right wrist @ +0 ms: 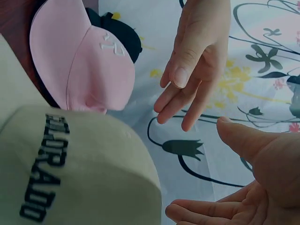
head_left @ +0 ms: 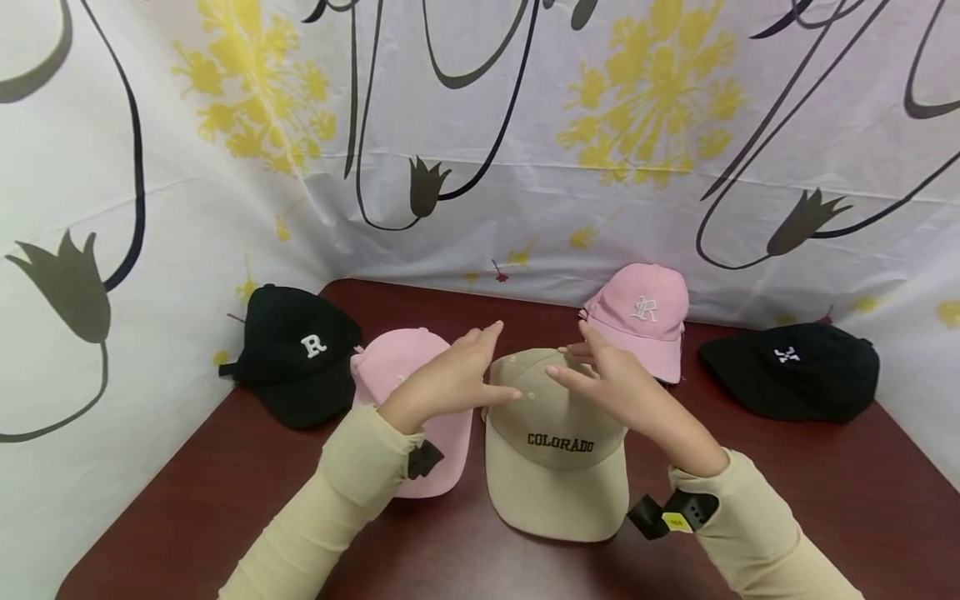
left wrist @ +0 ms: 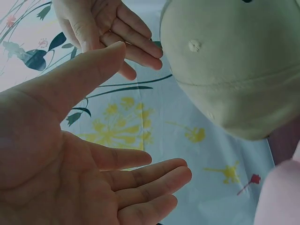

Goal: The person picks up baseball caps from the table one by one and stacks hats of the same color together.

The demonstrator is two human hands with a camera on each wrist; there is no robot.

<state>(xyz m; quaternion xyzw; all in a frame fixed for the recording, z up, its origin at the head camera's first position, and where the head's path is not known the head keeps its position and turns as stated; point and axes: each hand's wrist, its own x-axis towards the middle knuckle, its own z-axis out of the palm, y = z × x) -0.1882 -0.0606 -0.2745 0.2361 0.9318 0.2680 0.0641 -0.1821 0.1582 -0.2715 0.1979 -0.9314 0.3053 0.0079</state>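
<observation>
A beige baseball cap [head_left: 558,467] lettered COLORADO sits on the table, its brim toward me. Above its left side is my left hand [head_left: 453,371], fingers and thumb extended and spread apart. My right hand [head_left: 618,383] is held the same way above the cap's right side. Neither hand holds anything, and the wrist views show a gap between the hands and the beige cap [left wrist: 234,56]. Partly behind my left forearm lies a pink cap [head_left: 442,450]. In the right wrist view, a pink cap [right wrist: 103,70] appears beyond the beige one [right wrist: 93,164].
A black cap [head_left: 296,358] with a white R stands at the left. Toward the back is another pink cap [head_left: 637,312], and a second black cap [head_left: 802,371] lies at the right. The dark red table [head_left: 450,567] meets a patterned white cloth [head_left: 487,250] behind.
</observation>
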